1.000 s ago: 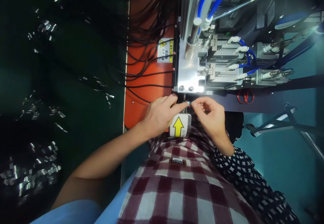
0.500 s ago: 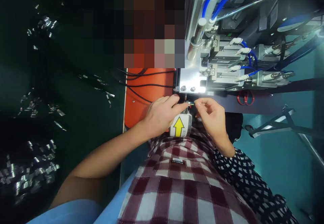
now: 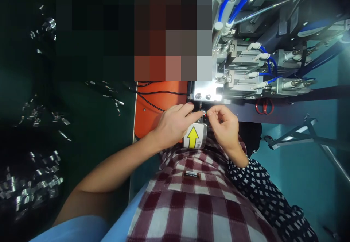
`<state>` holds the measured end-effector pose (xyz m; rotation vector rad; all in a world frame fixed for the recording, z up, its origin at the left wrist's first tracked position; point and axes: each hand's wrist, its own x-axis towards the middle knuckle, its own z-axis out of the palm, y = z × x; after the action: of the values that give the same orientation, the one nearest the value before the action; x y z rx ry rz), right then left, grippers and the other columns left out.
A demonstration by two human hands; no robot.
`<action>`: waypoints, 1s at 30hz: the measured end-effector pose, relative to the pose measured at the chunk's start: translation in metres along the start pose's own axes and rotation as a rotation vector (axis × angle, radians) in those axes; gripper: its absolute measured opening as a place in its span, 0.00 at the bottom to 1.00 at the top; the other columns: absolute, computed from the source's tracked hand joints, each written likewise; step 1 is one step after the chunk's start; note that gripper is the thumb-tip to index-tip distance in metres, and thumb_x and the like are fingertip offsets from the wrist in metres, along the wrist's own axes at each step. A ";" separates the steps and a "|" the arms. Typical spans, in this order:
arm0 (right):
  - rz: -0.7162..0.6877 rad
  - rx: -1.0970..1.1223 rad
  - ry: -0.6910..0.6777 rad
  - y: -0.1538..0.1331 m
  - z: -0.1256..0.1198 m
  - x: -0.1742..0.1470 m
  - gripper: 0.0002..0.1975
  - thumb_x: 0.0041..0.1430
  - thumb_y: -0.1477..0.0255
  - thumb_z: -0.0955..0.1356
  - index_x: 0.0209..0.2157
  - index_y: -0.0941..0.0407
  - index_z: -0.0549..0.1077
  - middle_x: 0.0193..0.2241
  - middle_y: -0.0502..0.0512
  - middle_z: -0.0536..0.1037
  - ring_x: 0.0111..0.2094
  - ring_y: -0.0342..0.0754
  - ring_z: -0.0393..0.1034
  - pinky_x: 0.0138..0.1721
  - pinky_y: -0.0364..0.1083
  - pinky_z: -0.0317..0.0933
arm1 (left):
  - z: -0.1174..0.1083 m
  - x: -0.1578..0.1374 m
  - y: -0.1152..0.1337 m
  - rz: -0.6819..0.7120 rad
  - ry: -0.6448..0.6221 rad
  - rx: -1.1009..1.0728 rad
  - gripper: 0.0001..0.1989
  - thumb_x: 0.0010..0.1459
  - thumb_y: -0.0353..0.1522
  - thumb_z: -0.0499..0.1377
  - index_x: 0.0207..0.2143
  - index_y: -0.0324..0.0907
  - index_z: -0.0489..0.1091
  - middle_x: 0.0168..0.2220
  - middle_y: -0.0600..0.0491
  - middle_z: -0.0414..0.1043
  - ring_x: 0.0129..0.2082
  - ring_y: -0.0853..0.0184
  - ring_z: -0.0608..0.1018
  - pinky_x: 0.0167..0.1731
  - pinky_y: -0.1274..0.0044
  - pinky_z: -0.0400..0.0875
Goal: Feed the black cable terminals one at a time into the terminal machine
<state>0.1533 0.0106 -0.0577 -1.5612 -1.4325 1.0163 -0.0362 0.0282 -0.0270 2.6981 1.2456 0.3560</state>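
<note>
My left hand (image 3: 176,123) lies over the edge of the orange surface, fingers bent, its index fingertip at the base of thin coloured wires (image 3: 205,114). A black cable (image 3: 151,102) runs under this hand, which appears closed round its end; the grip itself is hidden from above. From the right, my right hand (image 3: 224,127) pinches the wires between thumb and index finger, close to the left fingertip. Red shows among the wires; the rest is mostly covered. Just below the fingers is a white plate with a yellow arrow (image 3: 193,137).
Behind my hands stands a machine with a metal bracket (image 3: 206,90), cylinders and blue air tubes (image 3: 269,61). Red-handled scissors (image 3: 264,106) lie to the right. Cables with shiny metal ends (image 3: 61,119) lie on the dark surface at left. A metal frame (image 3: 303,132) stands at right.
My right hand has shifted slightly left, closer to my left fingertip, and now covers more of the coloured wires. My left hand has stayed in place.
</note>
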 end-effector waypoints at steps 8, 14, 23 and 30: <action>0.080 0.056 -0.015 0.001 0.002 0.000 0.07 0.62 0.68 0.67 0.31 0.55 0.72 0.25 0.49 0.72 0.24 0.43 0.64 0.28 0.44 0.61 | 0.001 -0.001 -0.001 -0.003 -0.014 -0.022 0.16 0.68 0.33 0.48 0.50 0.44 0.72 0.34 0.50 0.70 0.30 0.64 0.71 0.30 0.74 0.67; 0.204 0.208 -0.068 0.004 0.002 0.000 0.07 0.60 0.67 0.67 0.31 0.55 0.71 0.24 0.48 0.70 0.21 0.41 0.61 0.22 0.42 0.58 | -0.006 0.003 0.006 -0.170 -0.106 -0.037 0.13 0.69 0.30 0.47 0.39 0.38 0.71 0.35 0.48 0.70 0.33 0.64 0.73 0.34 0.74 0.69; 0.110 0.098 -0.062 0.003 -0.002 0.003 0.08 0.60 0.66 0.68 0.30 0.55 0.72 0.26 0.50 0.74 0.23 0.43 0.66 0.25 0.43 0.62 | -0.011 0.001 0.003 -0.266 -0.107 -0.242 0.09 0.67 0.28 0.50 0.37 0.39 0.69 0.33 0.51 0.69 0.33 0.66 0.73 0.33 0.76 0.68; 0.062 0.059 -0.061 -0.006 -0.005 0.003 0.10 0.60 0.65 0.69 0.38 0.56 0.76 0.26 0.50 0.74 0.24 0.44 0.66 0.27 0.44 0.63 | -0.007 0.002 0.001 -0.241 -0.088 -0.279 0.08 0.66 0.27 0.50 0.36 0.39 0.68 0.34 0.50 0.68 0.34 0.65 0.73 0.36 0.74 0.70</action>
<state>0.1561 0.0142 -0.0507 -1.5517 -1.3896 1.1411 -0.0365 0.0291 -0.0194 2.2785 1.3635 0.3455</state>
